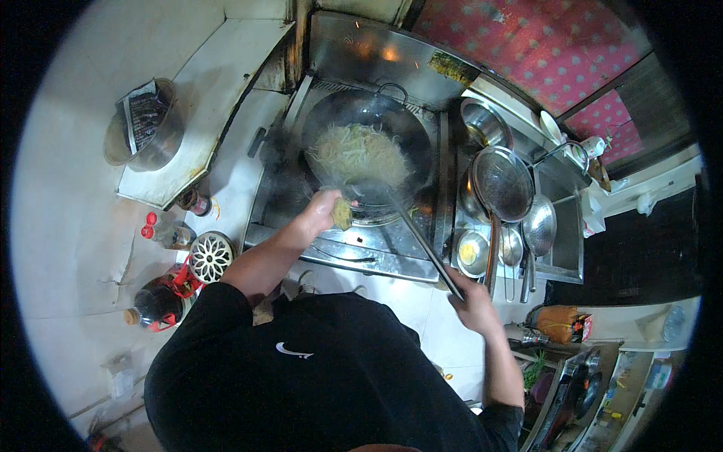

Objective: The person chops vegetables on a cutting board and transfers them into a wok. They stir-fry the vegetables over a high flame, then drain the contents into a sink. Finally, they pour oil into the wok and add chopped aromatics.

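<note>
A large dark wok (367,107) sits on the stove before me, full of pale noodle-like strands or sprouts (361,152) with some green bits; steam blurs them. My left hand (323,212) is closed at the wok's near rim, with a yellowish-brown folded cloth (342,213) in its grip. In my right hand (473,302) is the long metal handle of a wok utensil (421,237), which slants up and left into the wok. Its head is hidden among the food and steam.
Right of the stove are a mesh strainer (502,183), a perforated ladle (539,226), a metal bowl with something yellow (471,252) and a metal pot (486,121). Bottles (169,233), a large dark jug (158,305) and a patterned round lid (211,257) stand left. A shelf holds a plastic container (164,141).
</note>
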A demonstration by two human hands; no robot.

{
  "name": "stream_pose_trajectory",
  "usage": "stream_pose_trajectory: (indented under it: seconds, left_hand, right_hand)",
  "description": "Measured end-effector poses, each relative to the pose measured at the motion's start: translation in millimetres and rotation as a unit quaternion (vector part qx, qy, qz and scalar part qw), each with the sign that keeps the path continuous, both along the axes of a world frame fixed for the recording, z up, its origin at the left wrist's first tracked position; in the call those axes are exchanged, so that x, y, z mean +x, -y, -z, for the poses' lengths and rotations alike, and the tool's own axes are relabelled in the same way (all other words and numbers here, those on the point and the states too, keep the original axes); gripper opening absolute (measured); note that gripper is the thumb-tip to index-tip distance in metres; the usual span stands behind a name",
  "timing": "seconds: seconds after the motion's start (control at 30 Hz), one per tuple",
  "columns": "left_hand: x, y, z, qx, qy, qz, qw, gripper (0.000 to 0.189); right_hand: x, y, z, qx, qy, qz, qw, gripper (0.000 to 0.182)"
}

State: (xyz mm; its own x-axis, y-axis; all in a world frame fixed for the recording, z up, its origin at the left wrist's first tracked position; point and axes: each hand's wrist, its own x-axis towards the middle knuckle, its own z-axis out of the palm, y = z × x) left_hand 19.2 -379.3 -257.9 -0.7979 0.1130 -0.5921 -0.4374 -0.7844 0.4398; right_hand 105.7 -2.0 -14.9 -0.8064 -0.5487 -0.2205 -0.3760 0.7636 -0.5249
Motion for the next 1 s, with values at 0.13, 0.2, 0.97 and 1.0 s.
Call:
stream_pose_trajectory:
  seconds: [0.13,0.2,0.97,1.0]
  left_hand:
    - [-3.0,-7.9,-1.6,0.020,0.030,0.001,0.999,0.028]
    - [0.1,-4.3,-7.8,-0.004,0.031,-0.014,0.999,0.029]
    - [-2.2,-6.7,-4.7,-0.003,0.027,0.001,1.000,0.021]
    - [-0.8,-5.8,-8.8,-0.002,0.029,-0.001,1.000,0.021]
  right_hand:
    - [-20.5,31.0,43.3,-0.033,0.000,0.092,0.995,0.061]
    - [-19.1,48.2,44.3,-0.083,0.034,0.156,0.984,0.061]
    - [-54.6,105.7,55.3,-0.128,-0.084,0.022,0.988,0.071]
    - [-59.6,111.8,57.7,-0.052,-0.212,-0.019,0.976,0.072]
